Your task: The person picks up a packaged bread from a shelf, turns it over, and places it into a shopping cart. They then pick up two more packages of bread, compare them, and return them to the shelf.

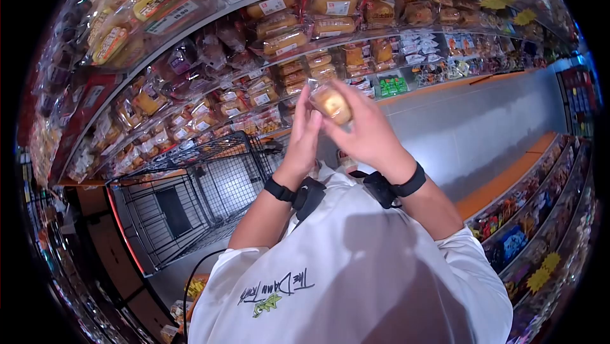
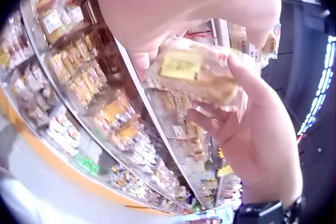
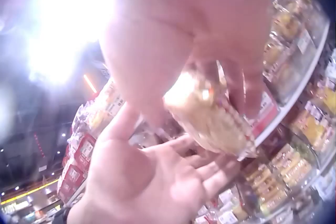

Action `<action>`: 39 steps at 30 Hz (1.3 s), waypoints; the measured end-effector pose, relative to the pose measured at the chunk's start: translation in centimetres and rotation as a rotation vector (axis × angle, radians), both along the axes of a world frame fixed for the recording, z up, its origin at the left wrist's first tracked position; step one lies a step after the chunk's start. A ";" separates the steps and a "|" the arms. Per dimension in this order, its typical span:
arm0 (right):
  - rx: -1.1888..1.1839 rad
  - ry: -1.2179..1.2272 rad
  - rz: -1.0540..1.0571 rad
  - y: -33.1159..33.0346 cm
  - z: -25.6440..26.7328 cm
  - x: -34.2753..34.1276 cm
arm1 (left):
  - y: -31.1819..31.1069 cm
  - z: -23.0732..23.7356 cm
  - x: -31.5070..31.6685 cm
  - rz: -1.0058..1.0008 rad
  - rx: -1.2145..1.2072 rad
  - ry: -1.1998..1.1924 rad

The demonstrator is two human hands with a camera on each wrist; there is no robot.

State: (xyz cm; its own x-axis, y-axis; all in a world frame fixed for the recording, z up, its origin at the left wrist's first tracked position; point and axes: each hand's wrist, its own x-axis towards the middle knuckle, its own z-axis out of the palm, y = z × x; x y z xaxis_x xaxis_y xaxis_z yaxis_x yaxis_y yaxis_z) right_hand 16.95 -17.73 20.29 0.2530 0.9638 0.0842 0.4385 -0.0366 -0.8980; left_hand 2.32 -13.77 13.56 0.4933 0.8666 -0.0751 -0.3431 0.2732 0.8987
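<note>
In the head view a clear-wrapped bread pack point(image 1: 333, 104) is raised in front of the shelves, gripped between the thumb and fingers of the right hand point(image 1: 368, 131). Beside it the left hand point(image 1: 304, 141) is held up with its fingers extended. The left wrist view shows a yellow label on the pack point(image 2: 181, 67), the right hand point(image 2: 262, 140) at its right end and the left hand point(image 2: 194, 6) above. From the right wrist, the left hand point(image 3: 147, 182) lies palm up with spread fingers under the pack point(image 3: 210, 121); whether they touch it is unclear.
Shelves of packaged bread point(image 1: 337, 7) curve across the front. A black wire shopping cart point(image 1: 190, 198) stands at the left. Grey floor point(image 1: 457, 128) runs off to the right, with another low snack shelf point(image 1: 527, 217) beyond it.
</note>
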 end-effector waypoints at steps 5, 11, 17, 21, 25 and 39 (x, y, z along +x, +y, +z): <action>-0.032 0.117 0.010 -0.6 3.0 -1.3 | 2.6 0.8 -2.0 -0.263 -0.609 -0.680; -0.095 0.307 0.061 -4.3 1.7 0.4 | 2.5 2.3 -4.0 -0.668 -0.819 -0.721; -0.115 0.477 0.024 -5.4 0.5 -1.4 | 2.1 2.2 -4.7 -0.689 -0.801 -0.662; -0.085 0.516 -0.044 -4.6 -0.3 -2.0 | 2.3 1.1 -5.5 -0.637 -0.801 -0.620; -0.068 0.593 -0.100 -3.7 -1.3 -2.2 | 3.2 0.6 -5.9 -0.476 -0.747 -0.415; -0.252 0.201 -0.094 2.0 -16.6 -1.1 | 5.1 -11.4 -1.7 0.049 -0.324 0.346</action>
